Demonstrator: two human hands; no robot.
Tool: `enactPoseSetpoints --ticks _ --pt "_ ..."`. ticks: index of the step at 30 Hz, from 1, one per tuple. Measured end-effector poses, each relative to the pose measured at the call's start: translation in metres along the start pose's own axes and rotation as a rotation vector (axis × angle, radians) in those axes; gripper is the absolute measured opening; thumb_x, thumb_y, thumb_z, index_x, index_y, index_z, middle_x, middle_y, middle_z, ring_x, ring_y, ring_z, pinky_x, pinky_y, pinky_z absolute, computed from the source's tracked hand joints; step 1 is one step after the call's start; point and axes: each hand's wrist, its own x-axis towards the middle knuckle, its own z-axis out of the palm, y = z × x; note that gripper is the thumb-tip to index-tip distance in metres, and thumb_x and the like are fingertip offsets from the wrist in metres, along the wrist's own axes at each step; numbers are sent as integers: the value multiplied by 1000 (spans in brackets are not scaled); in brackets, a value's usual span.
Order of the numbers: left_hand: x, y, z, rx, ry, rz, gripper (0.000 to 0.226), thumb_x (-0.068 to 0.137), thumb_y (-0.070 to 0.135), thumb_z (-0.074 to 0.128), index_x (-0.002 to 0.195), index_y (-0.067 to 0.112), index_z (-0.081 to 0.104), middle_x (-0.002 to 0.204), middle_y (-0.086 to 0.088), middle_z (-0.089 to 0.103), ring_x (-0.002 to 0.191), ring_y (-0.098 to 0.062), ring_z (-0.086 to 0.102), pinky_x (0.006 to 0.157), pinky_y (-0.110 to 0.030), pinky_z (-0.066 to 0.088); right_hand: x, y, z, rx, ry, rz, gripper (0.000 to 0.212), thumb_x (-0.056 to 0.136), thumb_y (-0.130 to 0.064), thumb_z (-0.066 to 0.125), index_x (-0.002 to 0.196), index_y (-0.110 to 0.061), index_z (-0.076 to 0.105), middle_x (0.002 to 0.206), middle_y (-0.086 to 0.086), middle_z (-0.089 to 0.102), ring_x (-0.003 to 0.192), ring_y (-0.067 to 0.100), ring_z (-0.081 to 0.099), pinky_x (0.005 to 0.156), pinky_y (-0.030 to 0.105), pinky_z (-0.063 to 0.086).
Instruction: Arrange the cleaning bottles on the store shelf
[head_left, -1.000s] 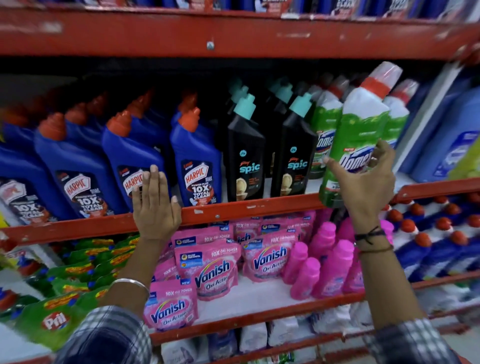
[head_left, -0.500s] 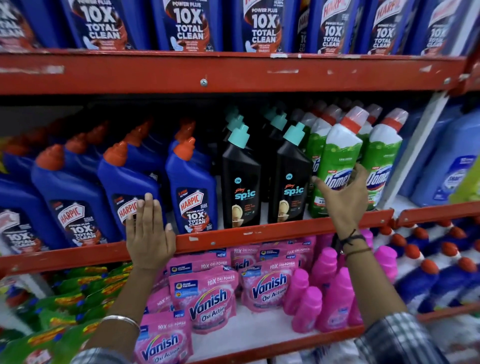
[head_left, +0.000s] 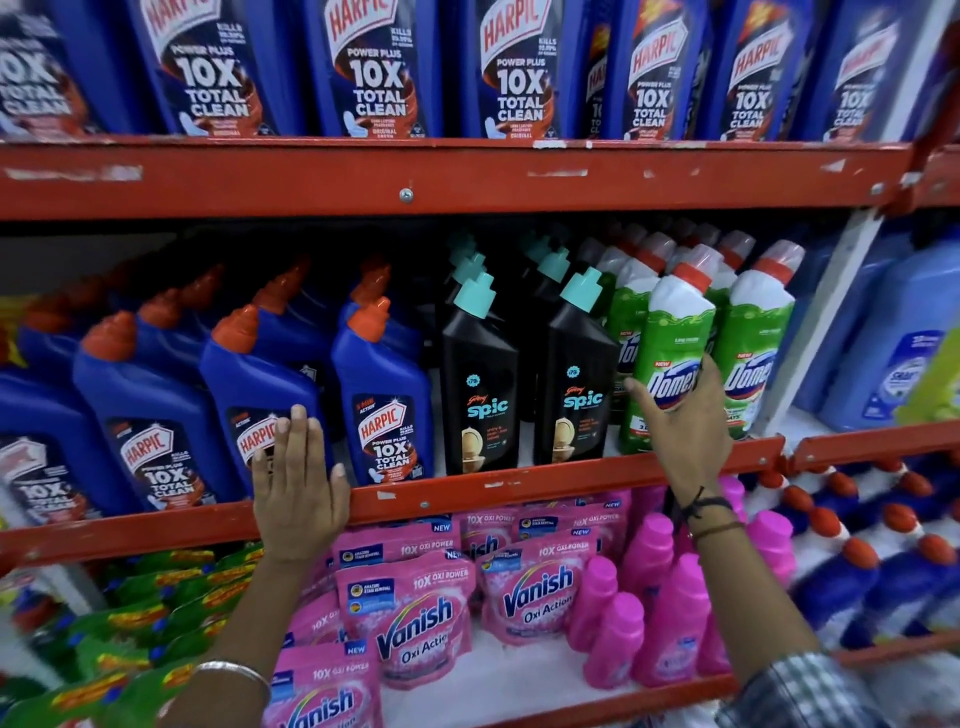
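On the middle red shelf (head_left: 519, 488) a green Domex bottle (head_left: 670, 343) with a white top and red cap stands upright at the front. My right hand (head_left: 685, 431) wraps its lower part, thumb on the left and fingers on the label. More Domex bottles (head_left: 758, 343) stand beside and behind it. Two black Spic bottles (head_left: 480, 374) with teal caps stand to its left, then rows of blue Harpic bottles (head_left: 384, 395) with orange caps. My left hand (head_left: 298, 483) lies flat, fingers apart, on the shelf's front edge in front of a Harpic bottle.
Large blue Harpic bottles (head_left: 374, 73) fill the top shelf. Below are pink Vanish pouches (head_left: 415, 629), pink bottles (head_left: 649, 613) and green pouches (head_left: 130, 623). Light blue bottles (head_left: 893, 353) stand behind a white divider (head_left: 826, 306) at the right. Blue-and-white bottles (head_left: 857, 561) fill the lower right.
The Domex bottle went from lifted and tilted in front of the shelf to standing upright in its row, my right hand still on it. The view tilted upward. My left hand stayed put.
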Motion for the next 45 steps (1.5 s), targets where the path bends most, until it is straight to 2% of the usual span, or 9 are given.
enactPoseSetpoints --ticks 3,6,10,14,18,23,40,42,45 --pt "7 2 -10 3 -17 43 57 99 28 35 151 17 16 159 -4 4 147 -22 3 118 -41 -11 -8 -10 -6 74 85 -55 81 81 -57 61 137 -5 34 136 20 44 123 35 45 92 54 48" --pt "34 8 -26 -106 20 65 50 102 33 35 149 22 22 157 -1 8 147 -22 2 117 -45 -8 -21 -47 -17 271 233 -283 55 88 -38 64 125 -1 46 121 20 52 114 29 48 98 40 44" --pt "104 13 -55 -552 -22 -85 45 98 23 47 138 6 37 142 -12 29 135 -30 31 112 -44 29 -30 -122 -25 499 132 -548 34 88 -22 67 114 -3 55 106 12 58 101 21 55 89 26 44" --pt "165 15 -72 -813 -375 -285 51 91 21 64 134 3 44 131 -11 50 117 -20 52 95 -21 38 -24 -169 -6 529 -359 -441 49 87 -24 67 128 -6 48 118 9 59 109 18 56 93 28 47" --pt "179 14 -76 -793 -559 -326 44 88 21 68 127 6 53 122 -7 60 108 -6 48 84 -6 30 -16 -181 15 427 -545 -320 47 90 -26 62 129 -4 48 116 10 63 104 19 60 88 24 45" --pt "182 12 -75 -832 -585 -370 41 88 20 67 126 9 56 123 -5 61 111 -10 52 88 -14 34 -15 -175 32 581 -524 -204 44 88 -28 63 124 -4 55 115 12 67 107 20 63 98 41 49" --pt "185 2 -80 -856 -690 -312 46 89 20 67 132 10 54 131 -7 58 124 -19 51 97 -22 40 -22 -180 27 625 -493 -112 46 86 -25 68 122 0 56 112 13 68 105 20 64 94 31 50" --pt "182 4 -87 -763 -673 -236 51 91 19 64 137 9 47 131 -11 56 121 -25 52 100 -28 40 -24 -185 18 576 -510 -112 47 87 -26 67 123 2 54 110 11 68 106 21 63 92 29 49" --pt "186 7 -102 -809 -369 -108 48 92 7 59 137 4 43 132 -9 50 119 -20 52 104 -31 41 -24 -189 -5 479 -413 -155 51 85 -32 69 117 5 55 107 9 68 103 21 62 91 34 49"
